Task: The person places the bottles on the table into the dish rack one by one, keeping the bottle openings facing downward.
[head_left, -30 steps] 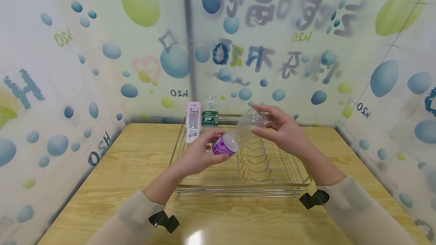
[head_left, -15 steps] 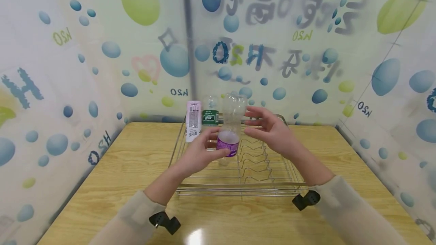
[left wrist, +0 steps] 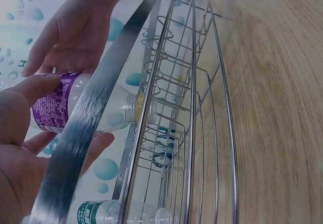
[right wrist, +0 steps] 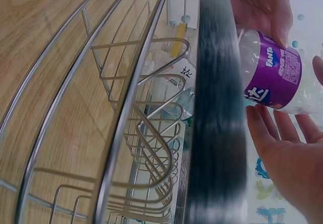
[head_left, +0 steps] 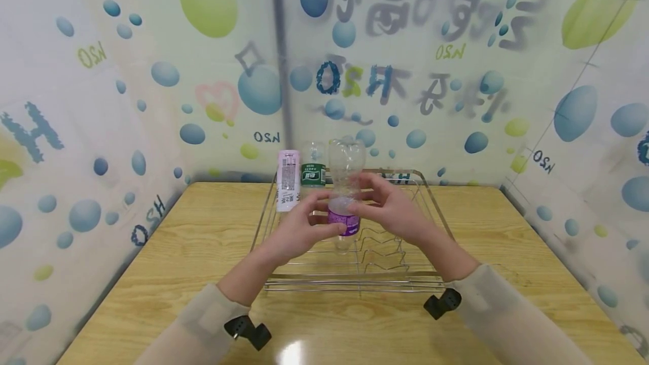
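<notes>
A clear plastic bottle (head_left: 347, 156) with a purple Fanta label (right wrist: 278, 70) is upside down over the wire rack, its base up. Its neck (left wrist: 144, 108) points down among the wires in the left wrist view. My left hand (head_left: 299, 224) grips the bottle round the label, thumb in front. From the other side, my right hand (head_left: 392, 207) reaches to the bottle, thumb in front of it and fingers spread loosely beside it. In the right wrist view, the right hand's fingers (right wrist: 282, 128) lie right under the label, lightly bent. The far fingertips are hidden behind the bottle.
The metal rack (head_left: 355, 277) stands on a wooden table (head_left: 167, 263). At its back left are a green-labelled clear bottle (head_left: 313, 174) and a pink-and-white bottle (head_left: 288, 179), close together. A patterned curtain (head_left: 431, 72) closes in the back and sides.
The Fanta bottle has swung from tilted to upside down, its base now up. The right hand let go of its base, then moved left and down beside it. The left hand keeps its grip.
</notes>
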A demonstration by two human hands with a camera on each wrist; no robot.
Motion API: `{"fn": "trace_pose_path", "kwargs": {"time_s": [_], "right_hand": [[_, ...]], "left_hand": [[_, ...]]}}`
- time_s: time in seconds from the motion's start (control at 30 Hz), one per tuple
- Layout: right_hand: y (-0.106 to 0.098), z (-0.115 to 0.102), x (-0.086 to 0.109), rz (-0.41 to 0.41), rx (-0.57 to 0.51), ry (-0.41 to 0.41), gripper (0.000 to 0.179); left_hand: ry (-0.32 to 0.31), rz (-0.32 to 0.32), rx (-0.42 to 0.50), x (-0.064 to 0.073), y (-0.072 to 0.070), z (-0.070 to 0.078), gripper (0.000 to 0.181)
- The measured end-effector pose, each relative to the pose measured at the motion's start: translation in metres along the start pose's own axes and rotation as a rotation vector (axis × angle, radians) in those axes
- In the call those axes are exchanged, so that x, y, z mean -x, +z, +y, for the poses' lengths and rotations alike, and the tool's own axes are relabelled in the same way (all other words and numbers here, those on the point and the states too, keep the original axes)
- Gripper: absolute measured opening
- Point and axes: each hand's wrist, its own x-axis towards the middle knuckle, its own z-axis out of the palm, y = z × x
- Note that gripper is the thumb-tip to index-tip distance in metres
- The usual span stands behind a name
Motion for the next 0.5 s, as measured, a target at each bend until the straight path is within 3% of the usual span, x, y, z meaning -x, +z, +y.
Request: {"fn": "trace_pose_path", "kwargs": {"time_s": [0.3,0.5], "right_hand": [[0.005,-0.002,-0.003,0.015,0.002,-0.007,0.057],[0.003,-0.003,-0.004,0.03,-0.009,-0.019,0.057]], "left_hand": [[0.011,0.018,-0.014,0.002,-0.001,-0.002,0.064],[0.041,0.048,-0.008,0.015,-0.016,-0.005,0.067]]}}
